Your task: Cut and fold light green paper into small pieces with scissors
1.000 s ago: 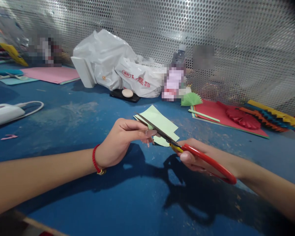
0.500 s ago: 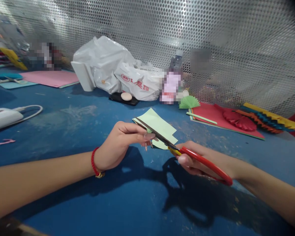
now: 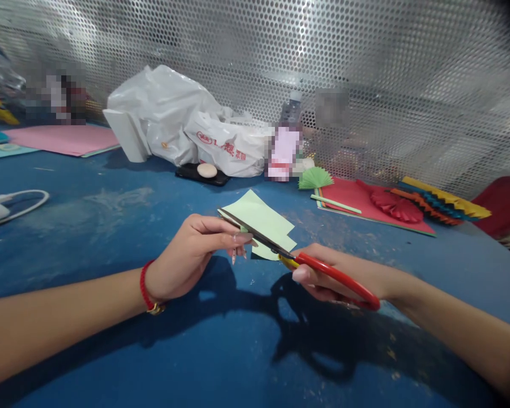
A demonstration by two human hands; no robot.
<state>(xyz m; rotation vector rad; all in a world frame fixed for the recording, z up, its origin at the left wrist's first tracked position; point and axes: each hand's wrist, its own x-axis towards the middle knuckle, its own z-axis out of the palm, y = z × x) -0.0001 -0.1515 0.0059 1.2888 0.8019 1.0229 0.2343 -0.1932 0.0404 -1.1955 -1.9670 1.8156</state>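
Pale green paper [image 3: 259, 215] is pinched at its near left edge between the thumb and fingers of my left hand [image 3: 199, 249], which wears a red bracelet. My right hand [image 3: 331, 269] is wrapped round the red handle of a pair of scissors [image 3: 331, 276], its fingers partly hidden by the handle. The scissor blades lie along the near edge of the paper, pointing left, with their tip just above my left fingers. A small bit of green paper shows by my left thumb. Both hands are raised above the blue table [image 3: 204, 351] and cast shadows on it.
White plastic bags [image 3: 170, 113], a bottle [image 3: 284, 141] and a dark flat object [image 3: 202, 174] with a pale round piece stand along the perforated metal wall. A green paper fan [image 3: 315, 178] and red paper [image 3: 344, 195] lie right, pink paper [image 3: 63, 139] left. A white cable [image 3: 38, 195] curls nearby.
The view has turned slightly right, so hands and objects sit further left in it. My grip on the paper and scissors looks the same, blades still along the paper's edge.
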